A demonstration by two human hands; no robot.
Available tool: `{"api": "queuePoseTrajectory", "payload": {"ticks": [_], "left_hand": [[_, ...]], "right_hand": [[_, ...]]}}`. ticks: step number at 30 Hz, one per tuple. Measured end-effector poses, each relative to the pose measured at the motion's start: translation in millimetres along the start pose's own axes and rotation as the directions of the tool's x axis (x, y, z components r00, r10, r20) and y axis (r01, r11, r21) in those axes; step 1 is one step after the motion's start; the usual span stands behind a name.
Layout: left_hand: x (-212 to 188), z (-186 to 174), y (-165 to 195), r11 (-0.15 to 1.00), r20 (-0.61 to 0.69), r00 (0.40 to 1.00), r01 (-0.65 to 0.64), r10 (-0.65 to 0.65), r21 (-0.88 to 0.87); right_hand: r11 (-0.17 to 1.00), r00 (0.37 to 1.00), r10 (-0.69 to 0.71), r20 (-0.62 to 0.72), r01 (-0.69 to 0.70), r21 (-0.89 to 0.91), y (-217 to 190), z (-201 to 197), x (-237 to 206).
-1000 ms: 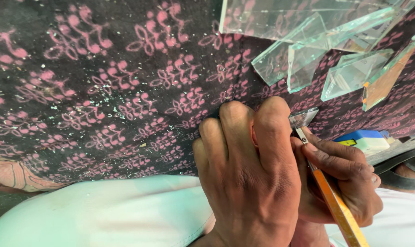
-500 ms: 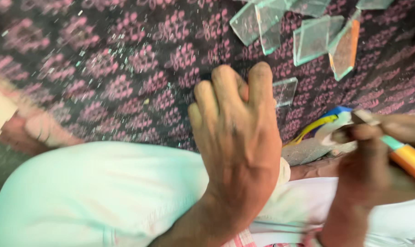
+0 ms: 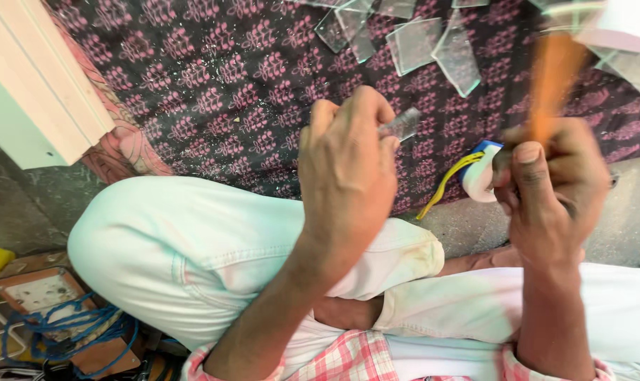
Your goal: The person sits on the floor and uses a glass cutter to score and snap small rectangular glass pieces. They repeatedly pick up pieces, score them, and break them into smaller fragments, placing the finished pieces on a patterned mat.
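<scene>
A small glass piece point(image 3: 402, 124) is being pinched at the left hand point(image 3: 348, 176) fingertips, with the orange-handled tool point(image 3: 552, 77), gripped in the closed right hand point(image 3: 549, 187), lying at 3 o'clock, handle towards 12.

A small piece of clear glass point(image 3: 402, 125) sits pinched at the fingertips of the left hand point(image 3: 348, 176), above the near edge of the dark, pink-patterned cloth point(image 3: 214, 92). It is thin and roughly rectangular, greenish along its edges, and it juts out to the right of the fingers, tilted a little upward (only the outer half shows; the rest is hidden behind the fingers). The right hand point(image 3: 549, 187) is closed around an orange-handled tool point(image 3: 554, 77), which stands nearly upright and is heavily blurred, its top reaching toward the cloth's far right corner, well apart from the glass piece.
</scene>
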State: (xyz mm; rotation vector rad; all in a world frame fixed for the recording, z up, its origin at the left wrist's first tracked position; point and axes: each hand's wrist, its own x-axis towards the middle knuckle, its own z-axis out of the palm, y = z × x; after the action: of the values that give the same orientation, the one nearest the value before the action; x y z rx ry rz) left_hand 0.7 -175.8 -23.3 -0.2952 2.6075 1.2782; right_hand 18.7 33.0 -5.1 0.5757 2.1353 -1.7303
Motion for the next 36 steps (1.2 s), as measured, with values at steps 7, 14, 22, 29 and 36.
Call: {"api": "queuePoseTrajectory", "payload": {"ticks": [7,14,22,29,36], "left_hand": [[2,-14,-5,0.771,0.248,0.961,0.248,-0.120,-0.587],[-5,-19,-6,0.654,0.248,0.968,0.215,-0.043,-0.725],[-14,-26,-4,0.772,0.258,0.966,0.171,-0.010,-0.612],[-14,-26,-1,0.825,0.273,0.961,0.184,-0.037,-0.535],[-15,-22,-2,0.828,0.279,0.959,0.199,-0.054,-0.524]], "right_hand": [[0.815,0.969,-0.217,0.116,0.245,-0.525,-29,-23,-6],[0.307,0.805,-0.484,0.342,0.522,-0.796,-36,-28,-4],[0.541,0.787,-0.523,0.327,0.603,-0.586,-15,-43,-2],[0.597,0.823,-0.491,0.285,0.556,-0.578,-13,-44,-2],[0.422,0.785,-0.514,0.345,0.582,-0.695,1,-58,-3]]}}
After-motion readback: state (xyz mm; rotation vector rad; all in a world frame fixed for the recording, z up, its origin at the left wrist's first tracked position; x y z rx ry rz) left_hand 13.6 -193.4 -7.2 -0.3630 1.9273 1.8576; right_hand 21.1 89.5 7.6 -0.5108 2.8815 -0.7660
